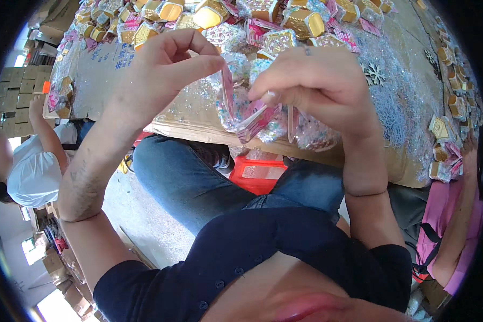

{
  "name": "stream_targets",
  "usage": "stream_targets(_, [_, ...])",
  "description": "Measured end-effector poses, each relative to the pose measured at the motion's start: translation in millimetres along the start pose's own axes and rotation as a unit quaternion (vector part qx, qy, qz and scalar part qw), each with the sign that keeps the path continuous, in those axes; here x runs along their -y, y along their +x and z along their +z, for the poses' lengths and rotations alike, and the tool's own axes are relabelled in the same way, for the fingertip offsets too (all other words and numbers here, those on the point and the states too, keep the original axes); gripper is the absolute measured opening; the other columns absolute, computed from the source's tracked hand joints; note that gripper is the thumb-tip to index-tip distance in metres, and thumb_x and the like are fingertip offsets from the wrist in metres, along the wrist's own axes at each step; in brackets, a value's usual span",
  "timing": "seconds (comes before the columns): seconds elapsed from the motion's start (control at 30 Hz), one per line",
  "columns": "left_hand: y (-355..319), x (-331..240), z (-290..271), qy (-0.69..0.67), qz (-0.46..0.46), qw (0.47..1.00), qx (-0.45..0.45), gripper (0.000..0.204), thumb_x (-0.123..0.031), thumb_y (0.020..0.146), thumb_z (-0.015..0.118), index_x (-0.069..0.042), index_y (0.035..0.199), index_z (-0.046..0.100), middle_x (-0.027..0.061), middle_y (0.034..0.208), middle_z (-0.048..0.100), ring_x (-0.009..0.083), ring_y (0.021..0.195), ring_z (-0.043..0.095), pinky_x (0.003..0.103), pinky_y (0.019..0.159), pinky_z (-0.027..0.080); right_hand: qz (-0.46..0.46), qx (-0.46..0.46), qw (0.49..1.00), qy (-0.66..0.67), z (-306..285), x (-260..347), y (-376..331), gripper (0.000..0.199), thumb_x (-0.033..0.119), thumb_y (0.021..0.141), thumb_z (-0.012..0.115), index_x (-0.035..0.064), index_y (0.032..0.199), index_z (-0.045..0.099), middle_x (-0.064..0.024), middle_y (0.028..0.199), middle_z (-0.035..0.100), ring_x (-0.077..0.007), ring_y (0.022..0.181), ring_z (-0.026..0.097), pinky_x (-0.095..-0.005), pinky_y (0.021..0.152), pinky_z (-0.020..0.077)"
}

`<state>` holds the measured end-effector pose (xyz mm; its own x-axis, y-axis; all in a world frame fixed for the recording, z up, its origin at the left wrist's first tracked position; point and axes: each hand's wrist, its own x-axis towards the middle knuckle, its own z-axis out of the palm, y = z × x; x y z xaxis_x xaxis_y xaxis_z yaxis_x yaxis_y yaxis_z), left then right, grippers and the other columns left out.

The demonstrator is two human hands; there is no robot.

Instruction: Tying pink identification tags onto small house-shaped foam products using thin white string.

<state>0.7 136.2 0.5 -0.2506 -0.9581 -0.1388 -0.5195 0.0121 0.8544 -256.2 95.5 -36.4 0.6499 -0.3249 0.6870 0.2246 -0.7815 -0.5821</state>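
My left hand [169, 67] is closed in a pinch, thumb against forefinger, at the top end of a narrow pink card tag [227, 96]. Opposite it, my right hand [319, 88] pinches the edge of another pink-and-white tag [255, 124]. Both hands are above the near edge of the cardboard-covered table. Below and between them lie glittery ornaments [317, 134] covered in pale, iridescent flecks. My fingers partly hide them, and any thread at the fingertips is too fine to see.
Gold-and-glitter ornaments [306, 22] with pink tags crowd the table's far side. Loose pale threads [392, 123] and snowflake shapes [374, 74] lie right. A red stool [257, 173] stands below the table. One co-worker [37, 166] sits left; another person's pink garment [440, 214] shows right.
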Motion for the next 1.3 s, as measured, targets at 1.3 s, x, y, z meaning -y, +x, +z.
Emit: stream_targets(1.3, [-15.5,-1.1,15.2,-0.307,-0.041,0.951,0.018,0.036,-0.012,0.096,0.059,0.006,0.126,0.063,0.0123,0.105,0.073,0.0185,0.101,0.069,0.032,0.097,0.048,0.054,0.046,0.959,-0.276,10.9,-6.2,-15.3,0.017,0.011,0.082,0.070,0.0110,0.099,0.070,-0.0059,0.084,0.068,-0.0259,0.073,0.067,-0.0366,0.060,0.0516])
